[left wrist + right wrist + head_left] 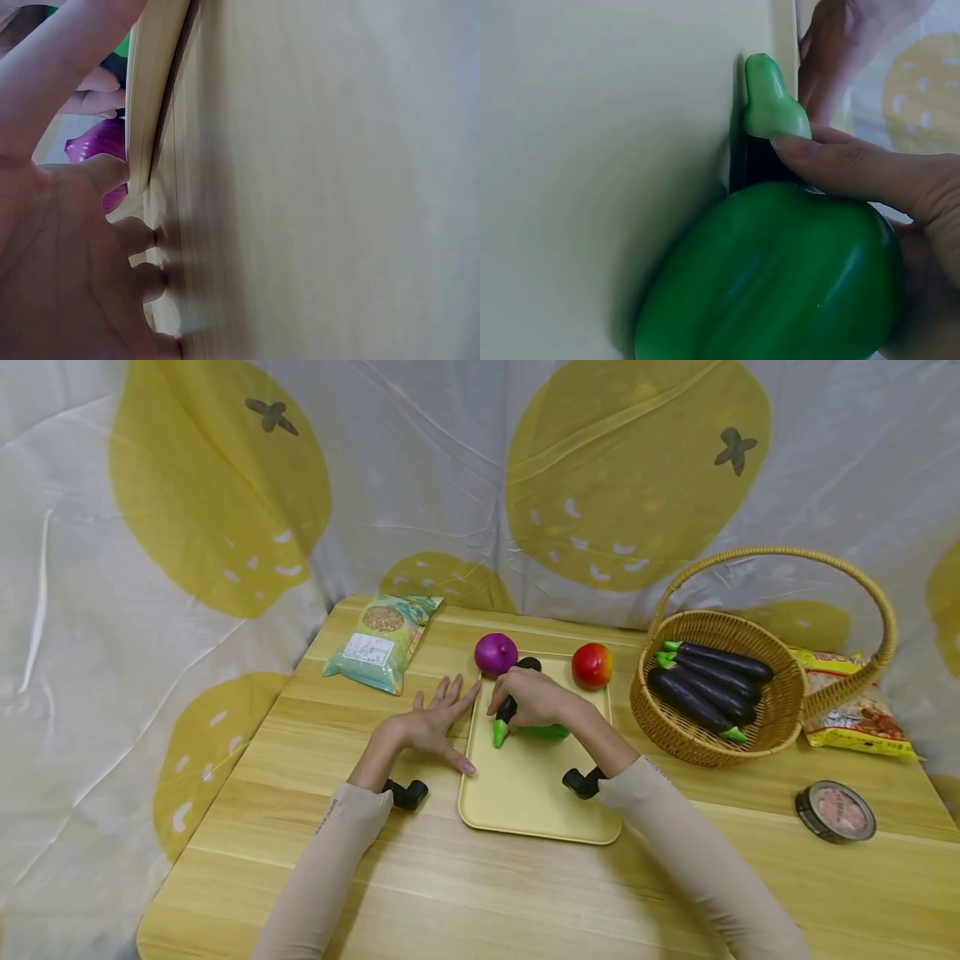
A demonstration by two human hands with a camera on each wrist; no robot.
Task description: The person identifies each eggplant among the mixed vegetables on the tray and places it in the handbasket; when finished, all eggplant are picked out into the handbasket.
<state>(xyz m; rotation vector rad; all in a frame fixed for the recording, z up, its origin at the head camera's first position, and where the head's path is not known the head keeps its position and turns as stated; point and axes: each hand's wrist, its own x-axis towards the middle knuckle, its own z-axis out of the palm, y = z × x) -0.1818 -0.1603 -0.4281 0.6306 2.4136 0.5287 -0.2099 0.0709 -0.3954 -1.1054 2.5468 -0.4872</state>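
Note:
My right hand (542, 697) grips a dark eggplant with a green stem (500, 733) on the yellow tray (525, 810). In the right wrist view the thumb presses just below the eggplant's stem cap (775, 101). Beside it lies a glossy green pepper (772, 277), mostly covered by my hand in the head view. My left hand (429, 727) is spread with fingers apart at the tray's left edge. Its fingertips meet the table and one is right at the tray rim (154, 82). A purple onion (496, 654) sits at the tray's far left corner.
A red round fruit (592, 666) sits at the tray's far right. Right of it stands a tall-handled wicker basket (675, 739) with several eggplants. A yellow food packet (858, 710) lies behind the basket, a round tin (836, 812) in front. A green bag (384, 643) lies far left.

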